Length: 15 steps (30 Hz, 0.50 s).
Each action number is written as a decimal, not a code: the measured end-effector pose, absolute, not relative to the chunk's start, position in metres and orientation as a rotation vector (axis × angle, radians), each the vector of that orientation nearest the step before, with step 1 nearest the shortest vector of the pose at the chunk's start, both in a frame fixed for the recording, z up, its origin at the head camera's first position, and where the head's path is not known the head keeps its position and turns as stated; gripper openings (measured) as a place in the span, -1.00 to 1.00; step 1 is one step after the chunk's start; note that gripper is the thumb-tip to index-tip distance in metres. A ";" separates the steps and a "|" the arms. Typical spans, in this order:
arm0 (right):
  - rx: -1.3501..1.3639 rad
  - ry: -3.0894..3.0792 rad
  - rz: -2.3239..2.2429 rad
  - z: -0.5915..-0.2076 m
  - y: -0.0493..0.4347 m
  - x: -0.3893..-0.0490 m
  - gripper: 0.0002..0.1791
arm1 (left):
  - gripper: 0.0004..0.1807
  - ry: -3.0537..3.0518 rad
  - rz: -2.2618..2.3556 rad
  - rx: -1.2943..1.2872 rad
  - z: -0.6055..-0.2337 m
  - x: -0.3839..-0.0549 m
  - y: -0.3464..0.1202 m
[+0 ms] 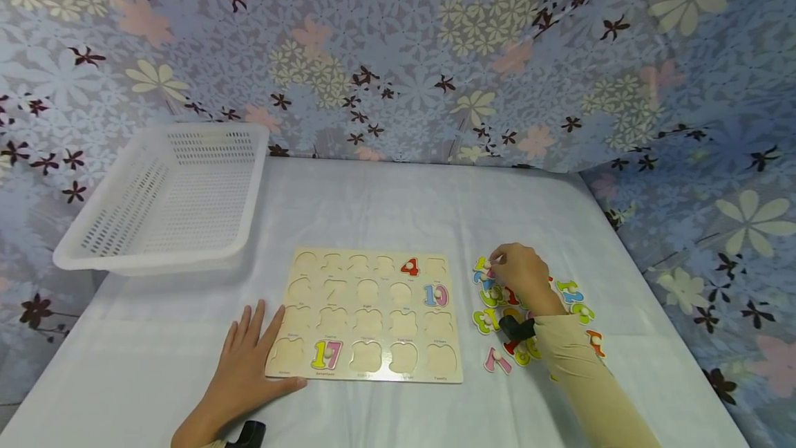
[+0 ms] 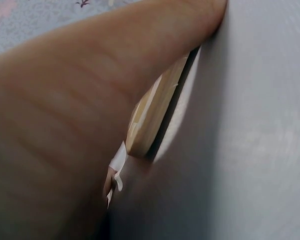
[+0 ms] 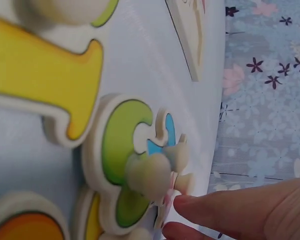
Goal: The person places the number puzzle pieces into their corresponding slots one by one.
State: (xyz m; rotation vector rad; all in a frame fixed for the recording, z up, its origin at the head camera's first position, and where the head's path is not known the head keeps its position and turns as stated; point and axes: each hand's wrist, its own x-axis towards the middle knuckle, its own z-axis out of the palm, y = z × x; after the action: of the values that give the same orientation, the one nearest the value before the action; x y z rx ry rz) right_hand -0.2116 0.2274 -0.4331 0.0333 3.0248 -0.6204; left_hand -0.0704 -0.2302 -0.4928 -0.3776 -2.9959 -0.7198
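Observation:
A wooden number puzzle board [image 1: 367, 384] lies on the white cloth, with a red 4 [image 1: 410, 267], a blue and pink 10 [image 1: 436, 295] and a yellow and pink 17 [image 1: 326, 355] in their recesses. My left hand [image 1: 245, 365] rests with fingers spread, index finger and thumb at the board's left edge. At the far left of the loose number pieces, my right hand [image 1: 521, 272] pinches a pinkish number piece, mostly hidden by the fingers. Close to those fingertips, the right wrist view shows a green number piece [image 3: 121, 142] with a wooden knob.
A white perforated plastic basket [image 1: 249, 216] stands at the back left. Several knobbed number pieces lie heaped right of the board, among them a pink 7 [image 1: 497, 361] near the front and an orange piece [image 1: 595, 343] at the right. Flowered cloth [image 1: 398, 54] hangs behind the table.

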 end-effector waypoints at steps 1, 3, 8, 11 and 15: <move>0.025 3.019 -0.623 -0.433 0.227 -0.212 -0.78 | 0.26 -2.994 -0.717 -0.378 -0.493 -0.070 -0.230; 0.015 3.011 -0.620 -0.431 0.226 -0.212 -0.77 | 0.26 -2.992 -0.713 -0.379 -0.494 -0.071 -0.231; -0.005 2.986 -0.611 -0.431 0.224 -0.213 -0.76 | 0.25 -2.964 -0.696 -0.393 -0.496 -0.071 -0.231; -0.015 2.971 -0.616 -0.432 0.224 -0.215 -0.77 | 0.24 -2.941 -0.690 -0.403 -0.497 -0.071 -0.231; -0.058 2.964 -0.626 -0.434 0.226 -0.215 -0.79 | 0.24 -2.934 -0.691 -0.407 -0.498 -0.070 -0.231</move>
State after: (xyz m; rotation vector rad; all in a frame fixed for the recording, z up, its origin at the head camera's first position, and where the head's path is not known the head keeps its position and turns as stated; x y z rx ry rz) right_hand -0.2155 0.2257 -0.4337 -0.0583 2.9641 -0.6258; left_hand -0.0703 -0.2314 -0.4979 -0.4068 -2.9340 -0.6909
